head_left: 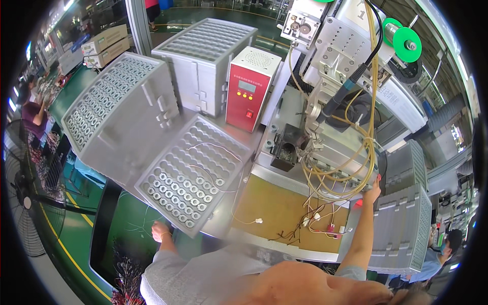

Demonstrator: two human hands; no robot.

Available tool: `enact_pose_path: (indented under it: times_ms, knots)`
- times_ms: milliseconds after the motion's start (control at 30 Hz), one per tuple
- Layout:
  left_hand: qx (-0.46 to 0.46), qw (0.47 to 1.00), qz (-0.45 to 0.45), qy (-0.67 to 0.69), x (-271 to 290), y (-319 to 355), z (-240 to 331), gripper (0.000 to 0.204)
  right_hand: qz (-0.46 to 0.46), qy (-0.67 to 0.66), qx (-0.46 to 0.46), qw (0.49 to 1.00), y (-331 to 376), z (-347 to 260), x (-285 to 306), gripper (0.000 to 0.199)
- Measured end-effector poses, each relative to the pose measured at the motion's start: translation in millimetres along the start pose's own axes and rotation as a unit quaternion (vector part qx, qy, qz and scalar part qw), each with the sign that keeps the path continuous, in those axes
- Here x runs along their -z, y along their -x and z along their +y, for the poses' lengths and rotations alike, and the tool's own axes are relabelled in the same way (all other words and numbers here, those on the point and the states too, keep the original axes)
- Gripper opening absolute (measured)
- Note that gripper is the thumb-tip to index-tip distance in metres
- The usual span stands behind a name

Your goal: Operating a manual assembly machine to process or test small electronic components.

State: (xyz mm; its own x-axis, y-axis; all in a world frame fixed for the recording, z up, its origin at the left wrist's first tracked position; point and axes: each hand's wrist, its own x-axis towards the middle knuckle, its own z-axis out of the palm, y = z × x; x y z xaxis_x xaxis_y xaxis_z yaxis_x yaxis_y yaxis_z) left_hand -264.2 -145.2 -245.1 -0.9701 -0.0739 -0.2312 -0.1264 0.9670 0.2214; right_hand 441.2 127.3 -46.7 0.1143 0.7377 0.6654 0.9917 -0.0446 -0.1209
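Near the person, the grey tray [195,175] lies tilted, its near rows filled with small metal rings [178,195], its far pockets empty. The left hand [161,231], loosely curled, rests just beside its near corner, holding nothing visible. Farther right, the right hand [372,192] reaches up, fingers touching the yellow cables [351,173] under the machine [335,61].

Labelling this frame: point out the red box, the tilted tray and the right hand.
red box [247,104], head view, middle of its red front face
tilted tray [175,201], head view, a row of ring parts
right hand [372,190], head view, middle of the hand
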Motion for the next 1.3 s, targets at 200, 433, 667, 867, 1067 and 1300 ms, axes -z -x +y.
enact_pose_path:
  times_ms: [200, 433, 667, 867, 1067, 1300]
  knots:
    - [0.001, 1.000, 0.002, 0.004, -1.9, -1.9, -1.4, 0.045, 0.003, 0.003, 0.005, 1.000, 1.2, 5.3, -3.0, 0.037]
    - [0.004, 1.000, -0.001, 0.005, 0.8, 0.4, -0.1, 0.046, 0.019, -0.018, 0.029, 0.999, 0.9, 4.7, -1.5, 0.037]
    - [0.006, 1.000, -0.012, 0.003, 3.0, 1.1, 1.3, 0.046, 0.022, -0.014, 0.027, 0.999, -0.3, 1.0, -0.5, 0.034]
    - [0.006, 1.000, -0.002, 0.003, 1.0, 0.2, -0.3, 0.046, 0.021, 0.003, 0.021, 1.000, -1.3, 0.5, -0.2, 0.033]
    - [-0.004, 1.000, -0.017, -0.003, 5.5, 2.4, 1.1, 0.046, -0.026, 0.021, 0.025, 0.999, -2.9, 17.9, -3.4, 0.032]
    - [0.000, 1.000, -0.021, -0.001, 1.4, -0.7, -0.7, 0.047, 0.016, 0.018, 0.075, 0.997, -4.1, 14.6, -9.3, 0.023]
